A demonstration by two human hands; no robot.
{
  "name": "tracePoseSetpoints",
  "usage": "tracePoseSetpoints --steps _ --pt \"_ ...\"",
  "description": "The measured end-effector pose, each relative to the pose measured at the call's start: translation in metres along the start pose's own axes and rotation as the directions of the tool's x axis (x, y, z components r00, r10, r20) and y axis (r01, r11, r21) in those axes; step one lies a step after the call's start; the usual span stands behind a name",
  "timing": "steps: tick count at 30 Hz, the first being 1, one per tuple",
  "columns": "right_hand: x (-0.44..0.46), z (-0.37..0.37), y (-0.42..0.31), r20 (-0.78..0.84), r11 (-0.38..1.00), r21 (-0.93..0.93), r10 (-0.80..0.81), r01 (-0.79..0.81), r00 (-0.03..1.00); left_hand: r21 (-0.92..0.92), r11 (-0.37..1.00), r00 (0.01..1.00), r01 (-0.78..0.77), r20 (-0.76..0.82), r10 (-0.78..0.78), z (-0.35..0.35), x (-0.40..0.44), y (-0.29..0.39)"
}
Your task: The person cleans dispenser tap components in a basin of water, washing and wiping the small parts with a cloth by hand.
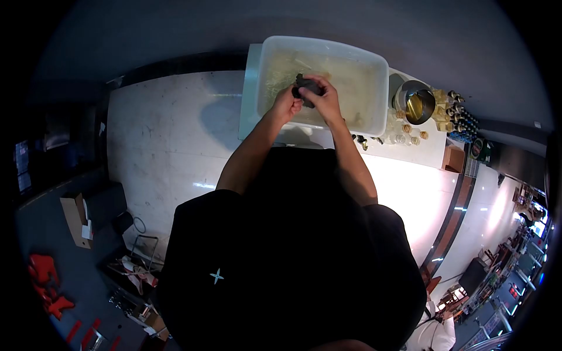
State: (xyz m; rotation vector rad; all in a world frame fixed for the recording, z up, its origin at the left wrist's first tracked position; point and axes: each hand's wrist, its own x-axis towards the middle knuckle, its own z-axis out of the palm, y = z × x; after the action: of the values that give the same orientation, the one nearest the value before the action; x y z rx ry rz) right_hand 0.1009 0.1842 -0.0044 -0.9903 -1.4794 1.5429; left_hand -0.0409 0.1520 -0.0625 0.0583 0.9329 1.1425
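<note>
A dark, crumpled, cloth-like thing (pixel 310 89) is held in both my hands; its exact kind cannot be made out. My left hand (pixel 285 105) is closed on its lower left edge. From the right, my right hand (pixel 325 98) grips it, fingers over the top and thumb at the front. Both hands are above a large white plastic tub (pixel 383 88). Cloudy yellowish liquid (pixel 354 79) fills the tub, with pale thin strands (pixel 281 76) on its left side.
Right of the tub stand a round metal pot (pixel 403 96), small glass jars (pixel 400 139) and several dark-topped bottles (pixel 459 114). A brown box (pixel 453 158) sits at the table's right end. At lower left are an open carton (pixel 75 219) and red objects (pixel 47 275).
</note>
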Motion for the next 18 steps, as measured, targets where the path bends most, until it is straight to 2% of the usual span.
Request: tracePoseSetpoints --steps 2,3,4,7,8,11,14,18 --pt "-0.003 0.007 -0.007 0.079 0.957 -0.213 -0.182 0.195 0.98 0.019 0.999 0.989 -0.046 0.142 0.043 -0.025 0.017 -0.012" --pt "-0.004 0.009 -0.008 0.13 0.905 -0.312 -0.263 0.291 0.956 0.026 0.997 0.975 -0.068 0.214 0.061 -0.024 0.013 -0.009" --pt "-0.005 0.01 -0.003 0.201 0.79 -0.464 -0.346 0.4 0.917 -0.025 0.997 0.963 -0.072 0.258 0.076 -0.024 0.008 -0.008" --pt "-0.012 0.032 -0.003 0.076 0.744 -0.575 -0.366 0.341 0.927 -0.037 0.996 0.997 -0.078 0.02 0.079 -0.004 -0.002 -0.01" --pt "-0.014 0.038 -0.005 -0.03 0.801 -0.548 -0.306 0.24 0.952 -0.041 0.996 0.995 -0.082 -0.061 0.08 0.001 -0.004 -0.009" --pt "-0.014 0.038 -0.002 -0.094 0.842 -0.528 -0.186 0.11 0.978 0.033 0.979 0.98 -0.199 0.009 0.199 -0.018 0.014 -0.02" --pt "-0.015 0.041 -0.004 -0.185 0.811 -0.579 -0.231 0.085 0.955 0.14 0.96 0.97 -0.242 0.025 0.241 -0.012 0.006 -0.018" --pt "-0.007 0.042 -0.001 -0.276 0.827 -0.562 -0.21 0.019 0.938 0.148 0.956 0.965 -0.252 -0.037 0.26 -0.001 0.008 -0.018"
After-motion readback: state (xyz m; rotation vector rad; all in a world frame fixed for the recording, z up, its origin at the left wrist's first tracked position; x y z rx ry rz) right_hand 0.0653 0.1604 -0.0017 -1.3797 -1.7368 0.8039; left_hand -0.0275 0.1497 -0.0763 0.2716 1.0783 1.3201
